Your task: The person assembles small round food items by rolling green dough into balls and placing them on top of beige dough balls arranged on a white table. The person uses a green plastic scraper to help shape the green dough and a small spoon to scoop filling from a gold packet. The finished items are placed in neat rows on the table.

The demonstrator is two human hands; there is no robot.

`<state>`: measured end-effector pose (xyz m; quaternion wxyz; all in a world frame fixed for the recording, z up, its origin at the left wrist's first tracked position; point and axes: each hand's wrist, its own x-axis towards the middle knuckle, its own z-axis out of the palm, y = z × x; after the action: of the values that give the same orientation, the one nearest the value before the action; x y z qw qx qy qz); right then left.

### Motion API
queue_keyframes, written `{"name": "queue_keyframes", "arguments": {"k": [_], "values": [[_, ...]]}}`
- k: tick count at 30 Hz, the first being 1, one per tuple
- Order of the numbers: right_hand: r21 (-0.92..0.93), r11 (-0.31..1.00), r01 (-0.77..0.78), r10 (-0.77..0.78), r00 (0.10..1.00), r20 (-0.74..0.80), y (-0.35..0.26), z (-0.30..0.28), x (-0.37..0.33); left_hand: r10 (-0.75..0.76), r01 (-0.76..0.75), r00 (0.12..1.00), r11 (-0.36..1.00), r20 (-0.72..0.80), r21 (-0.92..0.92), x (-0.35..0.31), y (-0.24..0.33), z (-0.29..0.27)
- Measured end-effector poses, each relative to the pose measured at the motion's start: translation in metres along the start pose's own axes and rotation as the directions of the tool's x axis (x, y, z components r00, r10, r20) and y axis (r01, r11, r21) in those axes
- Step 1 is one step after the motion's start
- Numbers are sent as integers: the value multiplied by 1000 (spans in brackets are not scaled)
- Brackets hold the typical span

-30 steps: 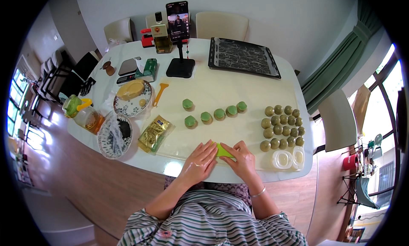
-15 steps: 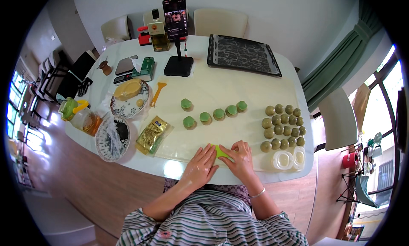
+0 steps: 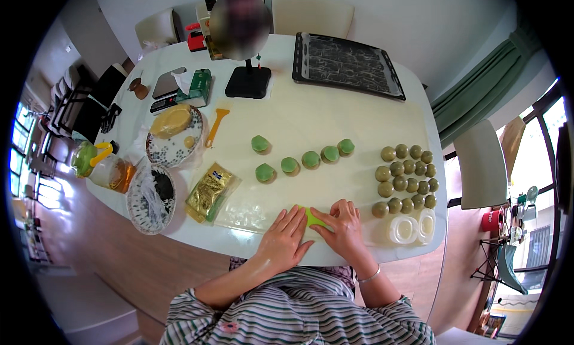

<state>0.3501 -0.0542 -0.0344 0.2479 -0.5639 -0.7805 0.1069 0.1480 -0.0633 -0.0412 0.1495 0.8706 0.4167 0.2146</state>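
My left hand (image 3: 280, 238) lies flat with its fingers stretched out at the near edge of the pale mat (image 3: 287, 201). Beside it, my right hand (image 3: 342, 228) presses its thumb and bent fingers on a flat lime-green piece (image 3: 315, 218). That piece is partly covered by both hands, and I cannot make out its exact kind. Beyond the hands sit several rounded green dough pieces (image 3: 310, 159), each over a brownish base. Several olive-brown balls (image 3: 399, 183) stand in rows to the right, with two translucent plastic containers (image 3: 403, 230) near them.
To the left are a gold packet (image 3: 210, 194), a bowl (image 3: 136, 201) with dark dough and plastic film, and a patterned plate (image 3: 169, 152) bearing yellow dough (image 3: 171, 121). An orange brush-like tool (image 3: 217, 128), phone stand (image 3: 248, 83) and lined black baking tray (image 3: 347, 67) lie farther back.
The head view has shifted a little, so the table's things appear slightly displaced. Both hands stay at the lime-green piece, with little change in their pose.
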Motion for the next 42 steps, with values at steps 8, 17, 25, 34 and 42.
{"name": "queue_keyframes", "arguments": {"k": [8,17,25,34,42], "values": [[0,997,78,-78,995,64,1,-11,8,-10,9,1000,1000,-4,-22,4,-1,-5],[170,981,92,-138,949,284,20,-31,18,-169,-12,870,932,-463,-363,-5,-20,-23],[-114,982,152,-127,970,207,0,-20,17,-386,-49,735,790,-557,-611,-25,-24,-16],[802,-56,-595,-2,803,596,-25,-28,4,-617,-384,787,-532,34,-755,18,-19,-19],[836,518,-180,119,983,138,-55,-21,-5,-472,-380,878,-581,-82,-720,61,-1,-19]]}}
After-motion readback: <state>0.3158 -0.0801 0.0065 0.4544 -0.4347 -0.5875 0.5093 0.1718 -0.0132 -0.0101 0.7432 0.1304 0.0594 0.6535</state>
